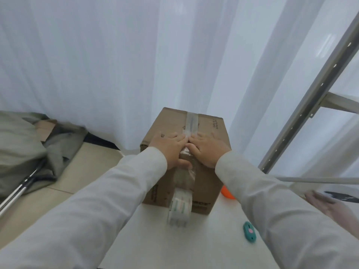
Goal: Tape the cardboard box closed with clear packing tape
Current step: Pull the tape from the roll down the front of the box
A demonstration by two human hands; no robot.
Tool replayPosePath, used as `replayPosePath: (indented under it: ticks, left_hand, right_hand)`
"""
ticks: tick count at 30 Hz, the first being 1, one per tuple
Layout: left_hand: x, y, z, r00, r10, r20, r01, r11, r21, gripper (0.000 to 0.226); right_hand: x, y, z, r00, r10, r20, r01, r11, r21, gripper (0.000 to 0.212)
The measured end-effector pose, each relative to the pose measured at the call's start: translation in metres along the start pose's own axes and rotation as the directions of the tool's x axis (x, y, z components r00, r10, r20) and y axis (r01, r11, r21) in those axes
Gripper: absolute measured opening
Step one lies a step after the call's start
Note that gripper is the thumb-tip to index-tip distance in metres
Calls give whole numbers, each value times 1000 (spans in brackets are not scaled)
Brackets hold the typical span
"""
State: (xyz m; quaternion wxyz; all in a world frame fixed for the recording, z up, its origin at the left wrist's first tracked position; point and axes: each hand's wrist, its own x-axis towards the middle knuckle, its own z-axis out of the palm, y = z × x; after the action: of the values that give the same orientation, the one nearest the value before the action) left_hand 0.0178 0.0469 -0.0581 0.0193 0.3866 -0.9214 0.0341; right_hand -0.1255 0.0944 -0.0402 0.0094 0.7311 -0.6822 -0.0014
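Cardboard box (206, 171) on white table (204, 241), white curtain (116, 65) behind

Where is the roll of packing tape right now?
In the head view, the tape roll hangs centrally against the cardboard box's near side, below both hands, above the white table.

Bright, soft daylight through white curtains (116, 55); wide-angle bending and blur at edges.
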Motion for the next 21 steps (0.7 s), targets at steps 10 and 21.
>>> replayPosePath:
  ticks: [10, 21]
  left_hand:
    - [-29, 2, 15, 949, -23, -314, -1, 997, -75, 76]
    - [-36, -20, 19, 953, 87, -291, -156, 962, -222, 47]
  right_hand:
    - [-43, -9, 27, 924, 44, -379, 19, 987, 162, 46]
    - [-34, -18, 46, 892, 60, -449, -76, 997, -18, 59]
